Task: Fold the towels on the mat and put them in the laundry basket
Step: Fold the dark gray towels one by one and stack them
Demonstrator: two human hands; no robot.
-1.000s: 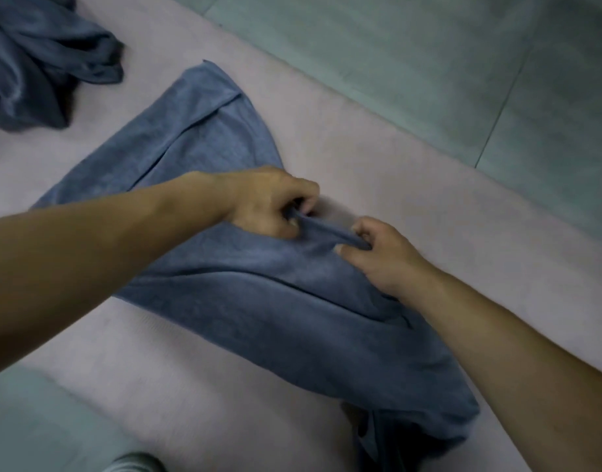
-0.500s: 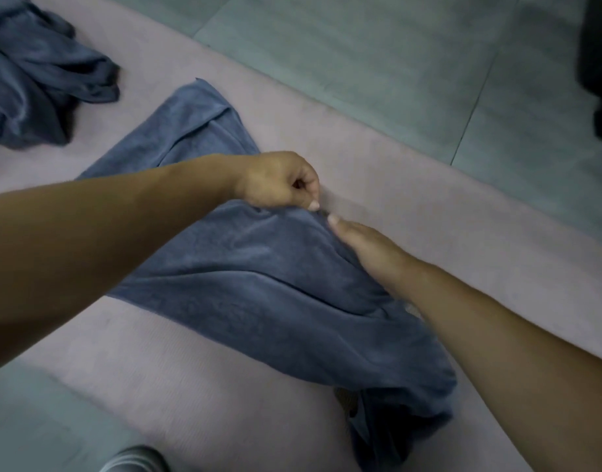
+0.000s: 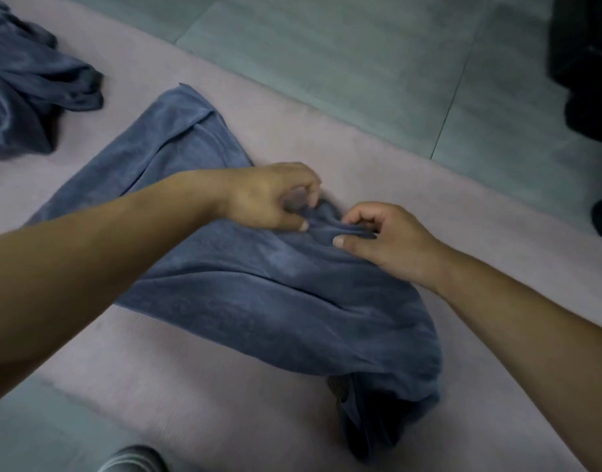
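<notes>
left hand (image 3: 272,199) pinching blue towel (image 3: 258,301) edge | right hand (image 3: 384,240) pinching same edge just beside | towel lying on pink mat (image 3: 378,172) | second crumpled towel (image 3: 30,97) lying apart

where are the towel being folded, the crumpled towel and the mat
towel being folded (image 3: 258,301), head view, flat middle of the cloth
crumpled towel (image 3: 30,93), head view, middle of the heap
mat (image 3: 197,386), head view, bare near part
</notes>
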